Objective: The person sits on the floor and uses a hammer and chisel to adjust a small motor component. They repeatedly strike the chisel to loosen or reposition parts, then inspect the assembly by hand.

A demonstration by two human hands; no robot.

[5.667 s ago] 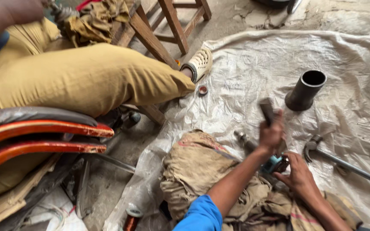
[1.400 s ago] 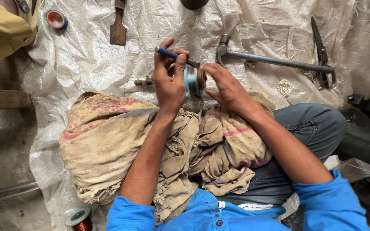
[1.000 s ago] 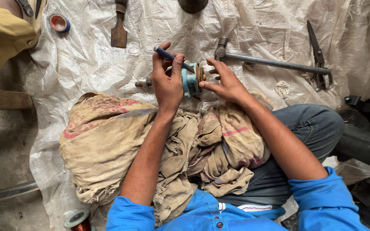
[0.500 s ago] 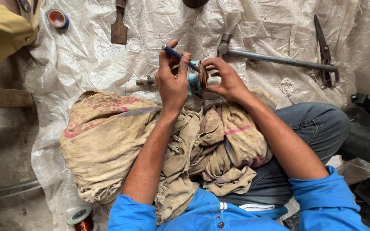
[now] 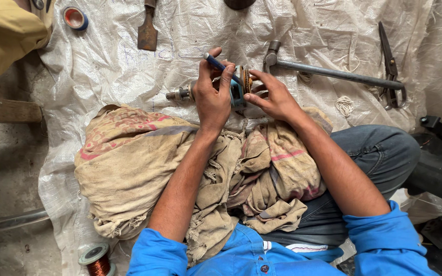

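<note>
My left hand [image 5: 212,94] holds a thin blue-handled tool [image 5: 220,66], its tip against a small motor part [image 5: 241,85] with a teal body and coppery windings. A metal shaft [image 5: 178,94] sticks out to the left of that part. My right hand [image 5: 274,97] grips the motor part from the right side. Both hands work above a crumpled tan and pink cloth [image 5: 144,158] that lies over my lap.
A hammer [image 5: 328,71] and shears [image 5: 391,66] lie on the white woven sheet [image 5: 113,66] to the right. A flat chisel [image 5: 147,29] and a tape roll [image 5: 75,18] lie at the top left. A copper wire spool [image 5: 96,258] stands at the bottom left. Another person's tan trouser leg [image 5: 6,36] shows top left.
The view swung from a wide look at the sheet and a seated person down onto my lap. Over the last second my left hand shifted the blue tool slightly on the motor part.
</note>
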